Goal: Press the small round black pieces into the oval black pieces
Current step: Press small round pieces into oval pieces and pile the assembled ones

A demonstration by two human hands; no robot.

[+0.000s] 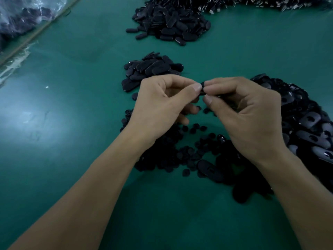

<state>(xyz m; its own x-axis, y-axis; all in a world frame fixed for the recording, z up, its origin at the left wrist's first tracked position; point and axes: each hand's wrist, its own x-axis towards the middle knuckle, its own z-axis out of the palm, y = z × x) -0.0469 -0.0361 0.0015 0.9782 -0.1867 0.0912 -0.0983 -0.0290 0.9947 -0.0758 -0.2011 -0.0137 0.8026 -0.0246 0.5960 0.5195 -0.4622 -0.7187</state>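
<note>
Above the green table my left hand (163, 103) and my right hand (246, 114) meet fingertip to fingertip on one black oval piece (203, 88). My right thumb and fingers pinch it, and my left thumb tip presses its near end. Whether a small round piece sits in it is hidden by the fingers. Below the hands lies a scatter of small round black pieces (173, 150). A large heap of oval pieces with holes (304, 123) lies to the right. A smaller pile of oval pieces (153, 69) sits just beyond my left hand.
Another pile of black oval pieces (173, 24) lies further back, with shiny metal parts (270, 2) behind it along the far edge. A clear plastic bag of dark parts (21, 17) sits at the top left past the table's edge strip.
</note>
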